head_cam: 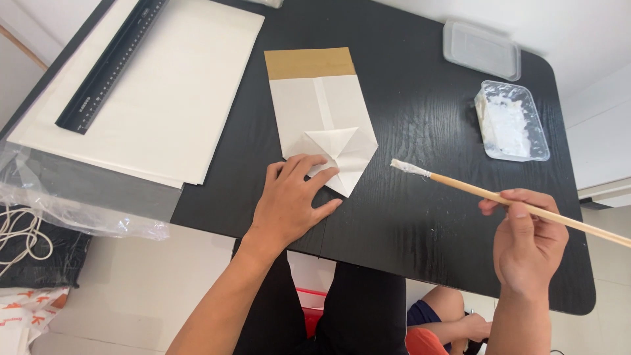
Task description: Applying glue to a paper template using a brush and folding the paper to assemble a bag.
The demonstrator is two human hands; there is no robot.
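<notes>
A folded white paper bag (325, 112) with a brown strip at its far end lies flat on the black table (420, 98). My left hand (292, 200) rests palm down on its near folded corner, fingers spread, pressing it to the table. My right hand (526, 240) holds a long wooden brush (499, 196) above the table to the right of the bag. Its white, paste-coated bristles point left and hang just short of the bag's right edge.
A clear tub of white paste (511, 121) stands at the right, its lid (481, 49) behind it. Large white sheets (164, 98) with a black ruler (112, 62) lie at the left, over clear plastic wrap (79, 197). String (20, 233) lies at the far left.
</notes>
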